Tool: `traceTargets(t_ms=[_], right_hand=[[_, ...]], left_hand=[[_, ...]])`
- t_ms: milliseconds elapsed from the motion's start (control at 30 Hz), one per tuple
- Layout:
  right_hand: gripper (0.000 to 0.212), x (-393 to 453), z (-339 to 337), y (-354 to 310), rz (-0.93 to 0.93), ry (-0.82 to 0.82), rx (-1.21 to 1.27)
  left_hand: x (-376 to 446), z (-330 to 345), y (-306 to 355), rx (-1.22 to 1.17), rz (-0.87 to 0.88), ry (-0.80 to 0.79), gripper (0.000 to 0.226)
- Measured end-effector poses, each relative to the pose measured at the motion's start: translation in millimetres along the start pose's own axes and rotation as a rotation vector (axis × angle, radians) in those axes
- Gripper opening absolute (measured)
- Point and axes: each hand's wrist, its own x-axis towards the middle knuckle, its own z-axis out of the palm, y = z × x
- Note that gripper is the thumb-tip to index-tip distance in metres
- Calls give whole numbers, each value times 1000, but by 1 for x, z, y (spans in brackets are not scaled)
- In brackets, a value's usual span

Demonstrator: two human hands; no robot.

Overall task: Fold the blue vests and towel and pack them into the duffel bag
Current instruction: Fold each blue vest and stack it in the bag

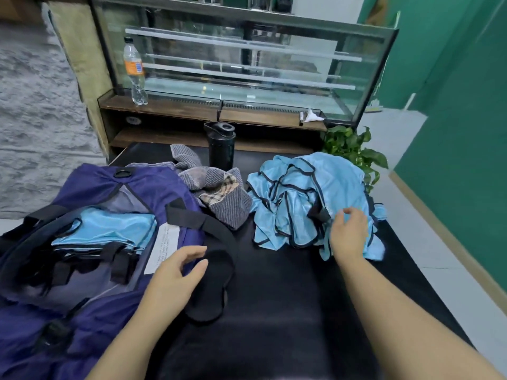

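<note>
Both forearms are getting cut off at six o'clock; left hand point(175, 272) fingers loosely spread over the black bench point(274, 297), right hand point(348, 231) fingers pinching crumpled vests point(299, 198) at two o'clock.

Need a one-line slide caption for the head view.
Right hand reaches into crumpled blue vests; left hand hovers by the open duffel bag, folded vests already inside.

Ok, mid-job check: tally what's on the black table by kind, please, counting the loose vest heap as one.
Purple duffel bag, folded blue vests inside: 1
Heap of unfolded blue vests, right hand on it: 1
Grey striped towel, unfolded: 1
Black shaker bottle: 1
Total: 4
Left hand hovers open by the bag strap.
</note>
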Motion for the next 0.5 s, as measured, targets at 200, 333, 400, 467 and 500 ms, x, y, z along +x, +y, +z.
traceTargets(t_ms=[200,333,400,467,500], right_hand=[[78,10,-4,15,118,-439,72],[46,17,2,14,121,-372,-94],[26,20,2,12,91,-325,-170],[11,21,0,7,31,-262,-166],[7,19,-3,3,3,-223,-127]], left_hand=[[-11,0,12,9,-30,10,27],[-15,-1,17,31,-31,-1,26],[-17,-1,19,41,-34,-6,26],[-19,-2,22,44,-38,-10,25],[-20,-3,23,41,-37,-10,25]])
